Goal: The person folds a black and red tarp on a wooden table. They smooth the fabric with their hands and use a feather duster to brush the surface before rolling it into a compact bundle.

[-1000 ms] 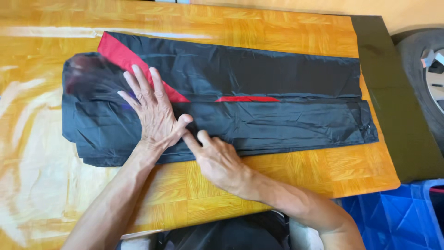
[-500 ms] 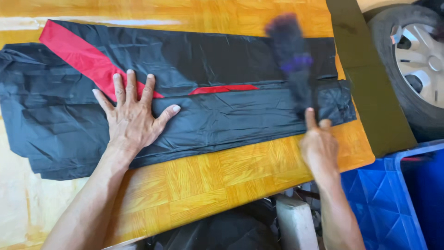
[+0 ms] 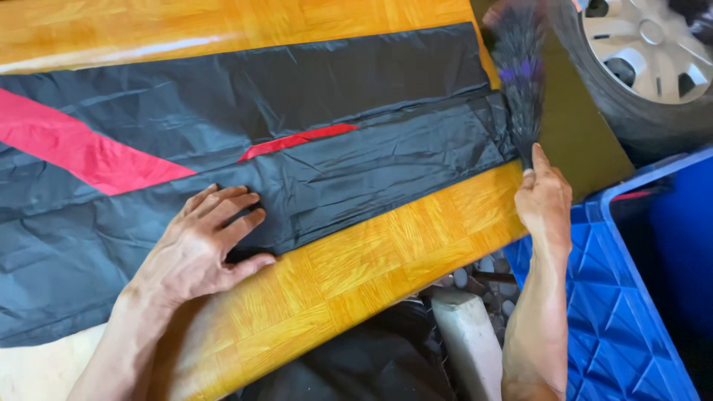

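Observation:
A pair of black track pants with red panels (image 3: 297,134) lies flat along a glossy wooden table (image 3: 371,260). My left hand (image 3: 204,245) rests palm down on the lower leg of the pants near the table's front edge, fingers curled on the fabric. My right hand (image 3: 544,197) is at the table's right end, gripping the pants' leg cuff (image 3: 520,82), which is lifted and blurred above the hand.
A car wheel with a silver hubcap (image 3: 639,52) stands at the top right. A blue plastic crate (image 3: 639,297) sits below the right end of the table. A dark olive strip (image 3: 579,134) borders the table's right edge. A pale block (image 3: 468,341) lies under the table.
The view has moved closer and to the right. My right hand went from the middle of the pants to the leg end and lifted the cuff. My left hand slid toward the front edge.

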